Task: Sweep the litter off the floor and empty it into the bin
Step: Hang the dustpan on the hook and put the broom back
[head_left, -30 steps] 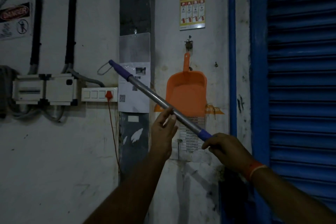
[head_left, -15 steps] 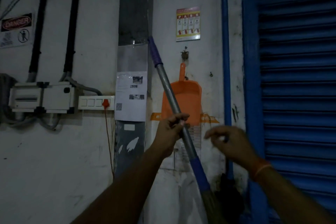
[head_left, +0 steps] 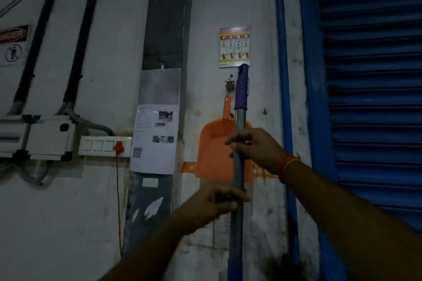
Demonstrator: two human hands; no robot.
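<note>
Broom handle point(head_left: 237, 173) stands upright, smooth grey metal with a purple grip, right hand point(head_left: 258, 147) clasping it above, left hand point(head_left: 213, 201) wrapped below. Behind it, an orange plastic dustpan point(head_left: 212, 155) hangs on the wall, beside a ribbed blue shutter point(head_left: 374, 98).

On the white wall ahead of me I see a PASS poster point(head_left: 234, 47), printed sheets point(head_left: 154, 138) taped to a dark column, a switch plate point(head_left: 100, 145) with a red plug point(head_left: 118, 146), and a blue shutter point(head_left: 374, 89) at right.
</note>
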